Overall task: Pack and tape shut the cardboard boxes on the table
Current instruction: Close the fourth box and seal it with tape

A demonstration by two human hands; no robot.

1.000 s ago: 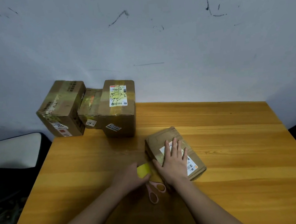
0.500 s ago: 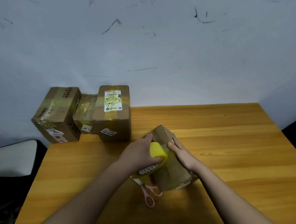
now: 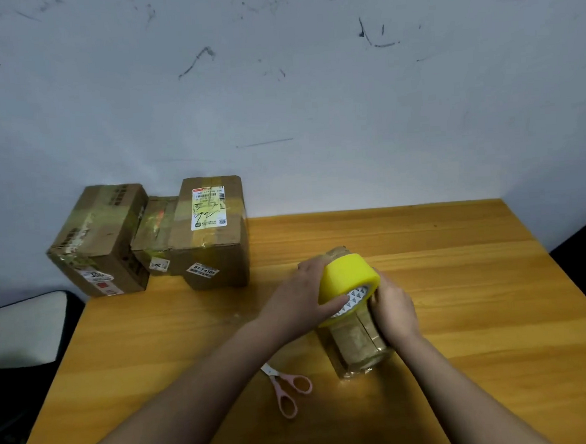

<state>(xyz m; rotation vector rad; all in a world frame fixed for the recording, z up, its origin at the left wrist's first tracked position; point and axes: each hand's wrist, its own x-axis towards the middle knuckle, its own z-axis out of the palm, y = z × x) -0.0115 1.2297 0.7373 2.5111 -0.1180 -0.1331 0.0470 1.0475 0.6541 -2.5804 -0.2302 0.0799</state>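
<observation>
On the wooden bench (image 3: 460, 280), the left hand (image 3: 300, 300) gripped the tape roll (image 3: 348, 280) while the right hand (image 3: 394, 308) clasped the small box (image 3: 357, 348), probably light, stiff-cornered and tape-slick.

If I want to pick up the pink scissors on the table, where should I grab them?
Grab the scissors by the pink handle loops, coming from above on the near side. They lie flat on the table, closed, with the loops towards the person and the short metal tip pointing away to the left. The loops are the rounded, safe part, and nothing seems to cover them.
</observation>
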